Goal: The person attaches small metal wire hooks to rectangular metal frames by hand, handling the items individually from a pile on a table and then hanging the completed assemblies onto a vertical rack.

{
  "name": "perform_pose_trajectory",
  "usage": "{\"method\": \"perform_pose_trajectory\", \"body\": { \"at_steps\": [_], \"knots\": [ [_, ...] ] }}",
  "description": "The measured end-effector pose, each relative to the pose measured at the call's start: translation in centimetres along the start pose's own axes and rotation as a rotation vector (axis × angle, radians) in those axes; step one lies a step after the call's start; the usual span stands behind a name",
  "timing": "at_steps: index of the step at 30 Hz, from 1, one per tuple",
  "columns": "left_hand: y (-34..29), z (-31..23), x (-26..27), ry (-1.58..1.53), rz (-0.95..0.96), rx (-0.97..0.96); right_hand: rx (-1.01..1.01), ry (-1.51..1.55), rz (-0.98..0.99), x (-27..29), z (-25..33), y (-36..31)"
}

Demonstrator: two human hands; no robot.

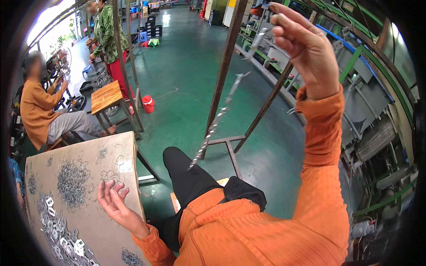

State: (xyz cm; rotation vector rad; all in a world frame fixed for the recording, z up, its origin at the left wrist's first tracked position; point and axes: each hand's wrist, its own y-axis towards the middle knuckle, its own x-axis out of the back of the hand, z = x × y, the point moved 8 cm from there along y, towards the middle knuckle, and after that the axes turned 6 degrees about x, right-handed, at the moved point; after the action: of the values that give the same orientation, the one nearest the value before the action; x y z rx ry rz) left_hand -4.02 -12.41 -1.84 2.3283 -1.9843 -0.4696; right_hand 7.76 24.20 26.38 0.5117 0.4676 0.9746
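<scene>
My right hand [304, 51] is raised high at the upper right. Its fingers are pinched together near the top of a dark post, and what they hold is too small to make out. Below and left of it, a chain of shiny metal links [217, 117] hangs at a slant over my lap. A blurred silvery piece [257, 40] shows between that chain and my fingertips; whether they join, I cannot tell. My left hand [116, 204] is open and holds nothing, fingers loosely curled above the table [102, 221]. Beside it lie a pile of thin wire hooks [73, 184] and several flat metal pieces [64, 235].
A brown metal frame [224, 71] stands ahead. Past the table are a wooden stool [106, 95], a red bucket [148, 104], a seated person [42, 104] and a standing person [108, 35]. Racks with metal parts [355, 88] line the right side.
</scene>
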Motion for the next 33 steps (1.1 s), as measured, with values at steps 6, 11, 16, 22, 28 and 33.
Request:
{"method": "perform_pose_trajectory", "body": {
  "at_steps": [6,11,16,22,28,33],
  "knots": [
    [-0.2,0.6,-0.7,0.032,0.030,0.009,0.152,-0.282,-0.153,9.2,3.7,2.5],
    [-1.1,2.2,-3.8,0.034,0.115,0.061,0.202,-0.511,-0.153,23.1,9.4,5.1],
    [-1.1,2.8,-5.4,0.047,0.167,0.054,0.173,-0.590,-0.254,32.9,12.4,8.0],
    [-1.1,2.7,-6.6,0.055,0.189,0.041,0.304,-0.665,-0.401,33.8,16.6,9.6],
    [-2.0,3.5,-8.3,0.119,0.214,0.044,0.370,-0.704,-0.546,38.5,17.5,11.4],
    [-2.4,3.7,-8.7,0.130,0.217,0.038,0.420,-0.751,-0.555,39.9,18.5,14.5]
  ]
}}
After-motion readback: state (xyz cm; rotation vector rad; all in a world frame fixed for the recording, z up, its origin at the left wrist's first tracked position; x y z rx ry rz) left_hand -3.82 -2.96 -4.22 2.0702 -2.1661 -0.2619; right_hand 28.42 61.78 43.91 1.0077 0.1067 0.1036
